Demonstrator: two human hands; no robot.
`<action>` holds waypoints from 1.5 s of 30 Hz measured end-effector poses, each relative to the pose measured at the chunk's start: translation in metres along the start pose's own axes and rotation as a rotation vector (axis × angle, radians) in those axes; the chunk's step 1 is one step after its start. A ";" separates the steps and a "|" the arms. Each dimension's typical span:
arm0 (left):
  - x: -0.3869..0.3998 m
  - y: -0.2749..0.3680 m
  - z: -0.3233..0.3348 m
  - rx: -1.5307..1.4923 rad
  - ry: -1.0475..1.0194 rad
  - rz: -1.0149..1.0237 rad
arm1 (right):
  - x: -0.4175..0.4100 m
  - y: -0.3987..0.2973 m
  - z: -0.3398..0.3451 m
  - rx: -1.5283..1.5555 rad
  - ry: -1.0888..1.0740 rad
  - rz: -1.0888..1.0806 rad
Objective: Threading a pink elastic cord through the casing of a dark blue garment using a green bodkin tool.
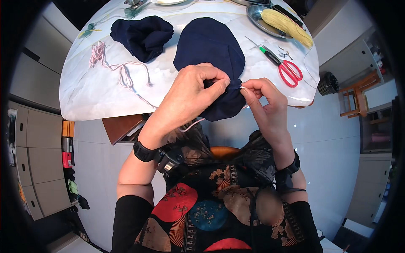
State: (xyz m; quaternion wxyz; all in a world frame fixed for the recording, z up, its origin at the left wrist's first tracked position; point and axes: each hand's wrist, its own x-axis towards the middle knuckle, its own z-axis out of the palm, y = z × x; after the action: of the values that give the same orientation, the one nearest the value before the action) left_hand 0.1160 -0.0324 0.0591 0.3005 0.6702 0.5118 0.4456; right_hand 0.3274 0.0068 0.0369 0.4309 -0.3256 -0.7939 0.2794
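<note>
A navy fabric piece [208,44] with a rounded outline lies near the table's front edge, part of it hanging over. My left hand [199,87] pinches its gathered edge between thumb and forefinger. Just to the right, my right hand [265,98] grips the short tip of a pale cord [243,87] where it sticks out at the fabric's edge. A pink-and-white cord [126,76] lies in loose loops on the left and runs under my left forearm. Another length of cord [193,125] shows below the left hand. A second, crumpled navy fabric piece [142,36] rests behind the loops.
Red-handled scissors [290,73] and a green-and-black pointed tool [269,55] lie on the right of the marble-patterned table [85,95]. Beyond them, yellow thread [284,27] rests across a metal dish [253,15]. A wooden chair [357,95] and a dark bin [328,83] stand at right.
</note>
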 end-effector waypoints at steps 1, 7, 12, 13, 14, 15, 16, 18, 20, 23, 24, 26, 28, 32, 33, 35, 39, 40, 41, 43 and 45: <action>0.000 0.001 0.000 -0.013 0.001 0.006 | 0.000 -0.001 -0.001 0.040 -0.009 0.019; 0.002 0.006 -0.003 -0.025 -0.019 -0.041 | 0.011 -0.004 -0.007 -0.038 -0.026 -0.086; 0.002 0.009 0.004 -0.094 0.034 -0.017 | 0.010 -0.004 0.002 -0.071 0.014 -0.100; 0.001 0.009 0.006 -0.111 0.038 -0.010 | 0.009 -0.002 0.004 -0.075 0.022 -0.102; 0.001 0.008 0.007 -0.084 0.052 -0.004 | 0.009 -0.002 0.006 -0.077 0.026 -0.110; 0.000 0.005 0.008 -0.057 0.067 0.002 | 0.009 -0.001 0.008 -0.077 0.029 -0.118; -0.001 0.004 0.008 -0.030 0.082 0.007 | 0.009 -0.001 0.009 -0.079 0.033 -0.126; -0.002 0.004 0.007 -0.079 0.099 -0.018 | 0.009 -0.006 0.007 -0.028 0.046 -0.075; -0.004 0.004 0.006 -0.128 0.118 -0.058 | 0.008 -0.008 0.004 -0.011 0.039 -0.048; -0.005 0.004 0.006 -0.185 0.152 -0.103 | 0.008 -0.006 0.000 -0.012 0.004 -0.032; -0.004 0.003 0.008 -0.196 0.164 -0.096 | 0.008 -0.006 0.001 0.004 -0.003 -0.015; -0.003 0.003 0.010 -0.199 0.165 -0.075 | 0.008 -0.007 0.001 0.007 0.000 -0.007; -0.004 0.003 0.010 -0.180 0.146 -0.050 | 0.009 -0.007 0.001 -0.013 0.016 -0.025; -0.004 0.003 0.010 -0.157 0.156 -0.021 | 0.013 -0.010 0.003 -0.028 0.013 -0.056; -0.004 0.003 0.012 -0.153 0.171 -0.011 | 0.012 -0.011 0.004 -0.029 0.005 -0.061; -0.004 0.001 0.015 -0.145 0.207 0.013 | 0.012 -0.012 0.009 -0.028 0.004 -0.070; -0.005 0.001 0.018 -0.107 0.222 0.035 | 0.009 -0.009 0.012 -0.029 0.013 -0.069; -0.006 0.002 0.017 -0.088 0.214 0.030 | 0.009 -0.008 0.012 -0.027 0.009 -0.065; -0.006 0.000 0.016 -0.115 0.215 0.020 | 0.008 -0.006 0.011 -0.002 0.010 -0.061; -0.008 -0.003 0.015 -0.168 0.220 -0.001 | 0.008 -0.004 0.011 0.051 0.009 -0.053; -0.009 -0.003 0.016 -0.179 0.234 -0.012 | 0.009 -0.005 0.008 0.025 -0.015 -0.045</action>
State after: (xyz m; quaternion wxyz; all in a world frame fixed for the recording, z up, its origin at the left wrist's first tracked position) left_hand 0.1282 -0.0398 0.0474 0.3002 0.5811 0.5055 0.5628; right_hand 0.3158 0.0097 0.0414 0.4353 -0.3000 -0.8005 0.2821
